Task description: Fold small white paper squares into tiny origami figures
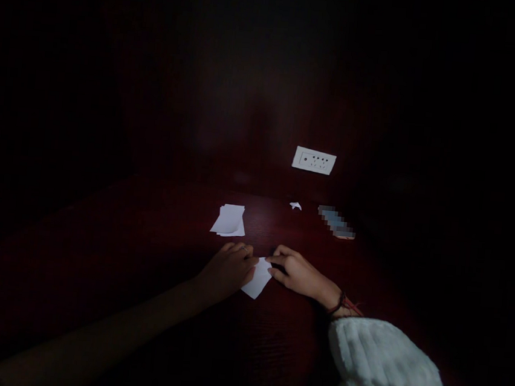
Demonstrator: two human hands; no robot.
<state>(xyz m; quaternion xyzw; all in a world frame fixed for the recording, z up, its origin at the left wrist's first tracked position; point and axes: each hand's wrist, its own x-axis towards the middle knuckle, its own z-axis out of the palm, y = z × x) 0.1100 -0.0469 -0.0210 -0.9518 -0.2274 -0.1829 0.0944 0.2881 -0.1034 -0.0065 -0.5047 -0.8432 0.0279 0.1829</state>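
Observation:
A small white sheet of paper (257,283) lies on the dark red table between my hands, one corner pointing toward me. My left hand (230,270), with a ring on one finger, grips the paper's left edge; its fingers are curled. On the other side, my right hand (293,270) pinches the upper right edge with thumb and forefinger. Shadow hides the undersides of both hands. Just beyond my left hand rests a stack of white paper sheets (229,220), slightly fanned.
A small folded white paper piece (296,206) sits near the back of the table (155,219). To its right lies a phone (336,222), its screen blurred out. A white socket panel (314,160) is on the back wall. Darkness hides the sides.

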